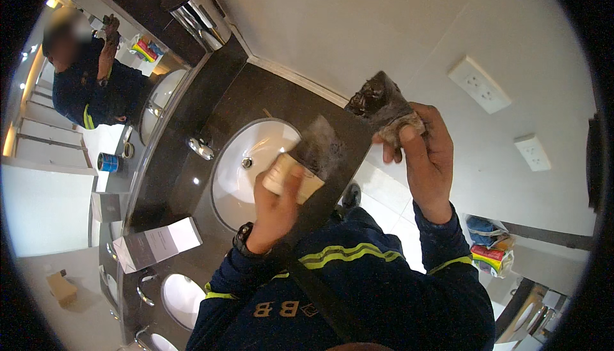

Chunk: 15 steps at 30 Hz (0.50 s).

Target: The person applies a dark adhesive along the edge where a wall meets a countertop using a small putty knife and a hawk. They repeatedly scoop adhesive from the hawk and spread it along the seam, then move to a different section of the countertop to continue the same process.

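My left hand [276, 213], with a dark band at its wrist, is closed round a pale cream block [310, 188], slightly blurred, over the near rim of the white sink basin [224, 178]. My right hand [432, 162] is raised to the right, above the counter's edge. Its thumb and fingers pinch a dirty grey pad [390, 117] whose far end is black and shiny. Between the two hands, a greyish dusty smear [325, 143] marks the dark counter [268, 85] beside the basin.
A chrome tap [201, 148] stands behind the basin, under a wall mirror [150, 31]. A white-and-grey box [157, 245] lies toward the second basin [184, 293]. Sockets [480, 84] are on the right wall. Colourful packages [491, 255] sit at lower right.
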Each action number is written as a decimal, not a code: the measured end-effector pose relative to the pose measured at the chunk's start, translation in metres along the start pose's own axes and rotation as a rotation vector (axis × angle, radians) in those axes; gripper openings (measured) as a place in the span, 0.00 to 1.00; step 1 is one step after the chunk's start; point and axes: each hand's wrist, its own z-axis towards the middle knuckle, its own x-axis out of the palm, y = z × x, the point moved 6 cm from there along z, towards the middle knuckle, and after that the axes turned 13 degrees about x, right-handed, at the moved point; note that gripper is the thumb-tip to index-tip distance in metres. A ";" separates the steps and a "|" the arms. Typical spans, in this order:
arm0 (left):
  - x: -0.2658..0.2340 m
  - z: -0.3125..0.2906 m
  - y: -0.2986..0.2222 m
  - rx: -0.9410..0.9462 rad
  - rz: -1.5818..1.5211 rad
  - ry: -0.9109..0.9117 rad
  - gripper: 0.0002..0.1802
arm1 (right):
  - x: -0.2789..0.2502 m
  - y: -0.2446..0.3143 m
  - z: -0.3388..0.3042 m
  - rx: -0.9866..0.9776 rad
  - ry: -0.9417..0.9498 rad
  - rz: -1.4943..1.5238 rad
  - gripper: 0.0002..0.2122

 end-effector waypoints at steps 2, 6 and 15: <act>0.000 -0.002 0.007 -0.075 -0.068 -0.052 0.18 | 0.000 -0.016 0.001 -0.087 0.009 0.015 0.14; 0.029 0.015 0.010 -0.384 -1.134 -0.154 0.20 | 0.013 -0.024 0.001 -0.196 0.199 -0.165 0.15; 0.018 0.010 0.010 -0.308 -1.050 -0.116 0.19 | 0.010 -0.012 0.010 -0.294 0.318 -0.435 0.16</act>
